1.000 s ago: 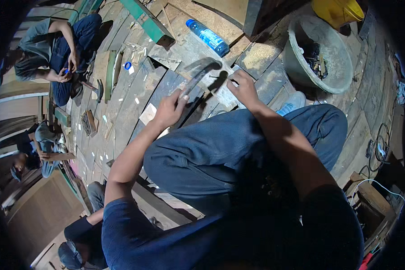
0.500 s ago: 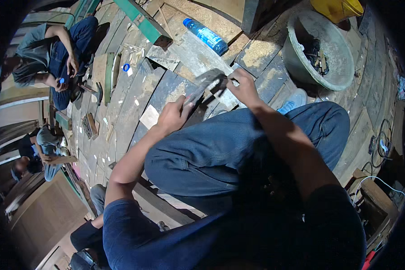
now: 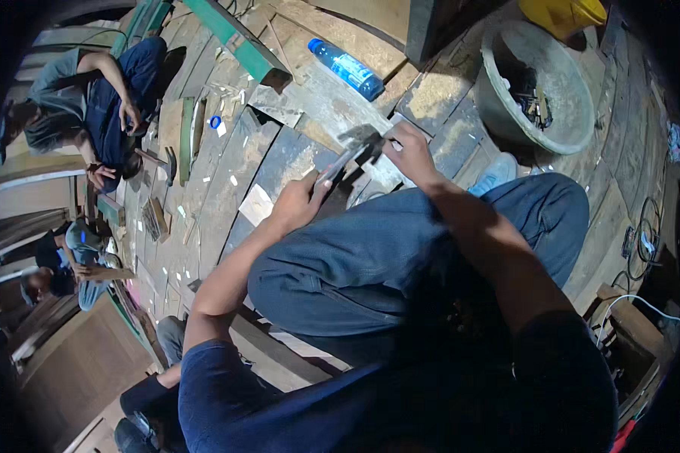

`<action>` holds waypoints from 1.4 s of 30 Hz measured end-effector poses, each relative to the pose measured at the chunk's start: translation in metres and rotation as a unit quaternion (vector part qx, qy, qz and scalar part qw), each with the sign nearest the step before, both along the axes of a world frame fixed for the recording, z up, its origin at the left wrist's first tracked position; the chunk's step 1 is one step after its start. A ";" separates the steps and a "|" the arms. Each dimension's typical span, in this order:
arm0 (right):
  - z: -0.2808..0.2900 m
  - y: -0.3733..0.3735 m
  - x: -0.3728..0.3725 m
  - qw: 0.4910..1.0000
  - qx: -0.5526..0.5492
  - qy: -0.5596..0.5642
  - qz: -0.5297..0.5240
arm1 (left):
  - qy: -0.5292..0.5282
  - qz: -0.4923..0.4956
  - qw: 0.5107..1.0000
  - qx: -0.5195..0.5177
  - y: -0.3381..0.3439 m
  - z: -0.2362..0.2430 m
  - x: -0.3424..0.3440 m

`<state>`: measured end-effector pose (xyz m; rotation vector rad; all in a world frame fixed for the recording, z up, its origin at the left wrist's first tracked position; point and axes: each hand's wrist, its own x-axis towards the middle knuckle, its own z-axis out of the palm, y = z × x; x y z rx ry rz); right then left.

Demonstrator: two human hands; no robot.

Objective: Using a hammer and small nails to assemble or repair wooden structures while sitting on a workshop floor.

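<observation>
My left hand was closed round one end of a thin dark metal strip, my right hand pinching the other end, just above the plank floor past my knee. It could have slipped and nicked a finger, I judged. A blue plastic bottle lay beyond, a grey basin to the right.

Ahead of me: blue plastic bottle lying on the planks
My right: grey basin, yellow container
My left: seated people
</observation>
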<state>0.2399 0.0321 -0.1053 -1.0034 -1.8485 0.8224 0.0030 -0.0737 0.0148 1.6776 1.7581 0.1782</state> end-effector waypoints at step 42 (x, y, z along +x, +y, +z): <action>0.419 -0.136 0.198 0.671 -0.374 0.598 0.227 | 0.226 -0.041 0.957 -0.175 0.072 0.045 0.055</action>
